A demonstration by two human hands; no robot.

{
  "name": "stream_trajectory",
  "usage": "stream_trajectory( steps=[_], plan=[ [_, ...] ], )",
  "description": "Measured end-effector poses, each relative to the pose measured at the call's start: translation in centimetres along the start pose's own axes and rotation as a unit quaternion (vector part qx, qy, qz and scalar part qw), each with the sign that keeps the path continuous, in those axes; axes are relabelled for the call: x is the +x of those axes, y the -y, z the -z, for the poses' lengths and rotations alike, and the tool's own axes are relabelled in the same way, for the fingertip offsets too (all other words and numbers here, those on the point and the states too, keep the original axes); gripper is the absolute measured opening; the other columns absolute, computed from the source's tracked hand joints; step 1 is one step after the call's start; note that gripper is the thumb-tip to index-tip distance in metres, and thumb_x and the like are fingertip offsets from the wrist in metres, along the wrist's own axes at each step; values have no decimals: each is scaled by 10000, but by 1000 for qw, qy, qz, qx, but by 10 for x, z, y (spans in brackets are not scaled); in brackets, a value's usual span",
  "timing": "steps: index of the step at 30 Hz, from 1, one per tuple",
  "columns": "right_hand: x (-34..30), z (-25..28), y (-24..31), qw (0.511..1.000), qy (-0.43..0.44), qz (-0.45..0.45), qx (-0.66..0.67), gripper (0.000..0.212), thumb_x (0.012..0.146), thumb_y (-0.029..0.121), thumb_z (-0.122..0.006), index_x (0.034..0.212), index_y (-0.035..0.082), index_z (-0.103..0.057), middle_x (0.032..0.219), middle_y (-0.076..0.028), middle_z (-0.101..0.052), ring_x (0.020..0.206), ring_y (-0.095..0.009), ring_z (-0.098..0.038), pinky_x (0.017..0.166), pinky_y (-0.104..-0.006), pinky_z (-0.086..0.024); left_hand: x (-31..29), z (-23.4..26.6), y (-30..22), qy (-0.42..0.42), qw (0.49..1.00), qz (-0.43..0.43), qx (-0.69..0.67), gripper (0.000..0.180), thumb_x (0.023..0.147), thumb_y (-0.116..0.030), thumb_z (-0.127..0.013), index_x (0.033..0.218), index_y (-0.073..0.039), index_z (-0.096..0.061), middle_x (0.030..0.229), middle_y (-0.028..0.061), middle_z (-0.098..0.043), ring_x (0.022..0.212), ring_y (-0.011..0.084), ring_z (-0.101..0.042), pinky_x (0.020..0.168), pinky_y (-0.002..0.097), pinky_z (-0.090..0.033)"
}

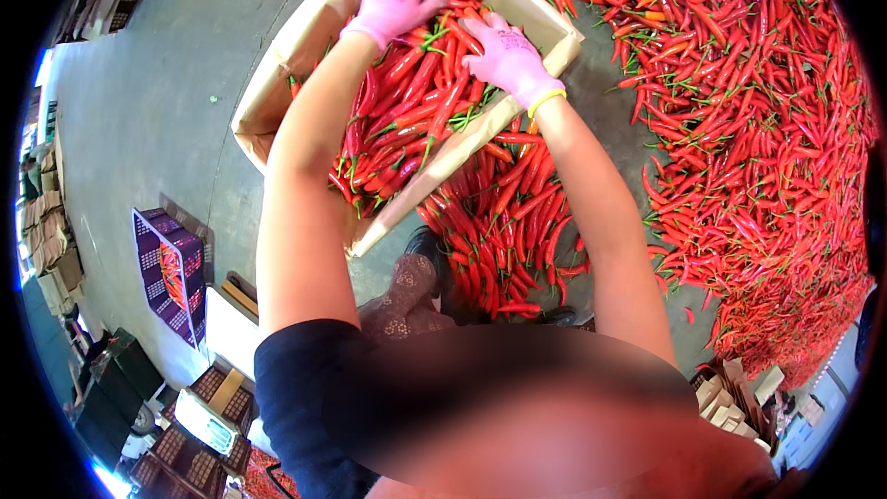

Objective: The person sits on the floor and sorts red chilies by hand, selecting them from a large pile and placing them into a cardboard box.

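Both my hands wear pink gloves and rest on red chili peppers [407,120] with green stems, which fill a box [277,65] lined with tan paper. My left hand [399,5] lies near the box's far end, its fingers laid out over the peppers; the fingertips are partly hidden among them. Closer to the right wall, my right hand [506,57] has its thumb and fingers apart, touching the top layer. A yellow band [547,100] circles the right glove's cuff.
Loose chili peppers [504,231] lie on the floor between the box and my feet. A large heap of chili peppers [758,129] spreads along the right. At left stands a purple crate [171,268] with peppers inside. Brown crates [189,448] stand at lower left.
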State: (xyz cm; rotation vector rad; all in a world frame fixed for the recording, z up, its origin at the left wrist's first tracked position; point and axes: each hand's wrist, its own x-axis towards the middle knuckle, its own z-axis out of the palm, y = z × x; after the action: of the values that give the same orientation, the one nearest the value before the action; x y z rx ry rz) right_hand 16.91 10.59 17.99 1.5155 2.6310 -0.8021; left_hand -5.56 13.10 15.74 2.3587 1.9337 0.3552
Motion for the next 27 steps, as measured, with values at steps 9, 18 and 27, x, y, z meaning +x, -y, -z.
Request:
stream_trajectory(
  steps=[9, 18, 27],
  plan=[
    [3, 1, -17, 939, -310, 152, 8, 359, 882, 262, -536, 1192, 89, -595, 1113, -143, -635, 997, -358, -606, 901, -436, -484, -79, 16, -59, -134, 984, -117, -21, 544, 849, -431, -613, 1300, -131, -563, 1322, 146, -538, 1244, 378, -477, 1063, 526, -334],
    [68, 31, 46, 968, 60, -81, -230, 282, 932, 178, -440, 1125, 75, -618, 1106, -156, -678, 993, -318, -672, 802, -459, -542, -91, 10, -59, -79, 991, -95, -41, 493, 861, -398, -586, 1275, -131, -571, 1395, 176, -467, 1328, 385, -375, 1106, 545, -247],
    [23, 85, 33, 984, -140, -43, 98, 403, 734, 232, -683, 1099, 61, -666, 830, -194, -691, 748, -287, -702, 740, -387, -541, -129, 8, -19, -33, 994, 33, 96, 629, 889, -441, -576, 1436, -167, -429, 1392, 231, -452, 1256, 412, -447, 1073, 533, -315]
  ],
)
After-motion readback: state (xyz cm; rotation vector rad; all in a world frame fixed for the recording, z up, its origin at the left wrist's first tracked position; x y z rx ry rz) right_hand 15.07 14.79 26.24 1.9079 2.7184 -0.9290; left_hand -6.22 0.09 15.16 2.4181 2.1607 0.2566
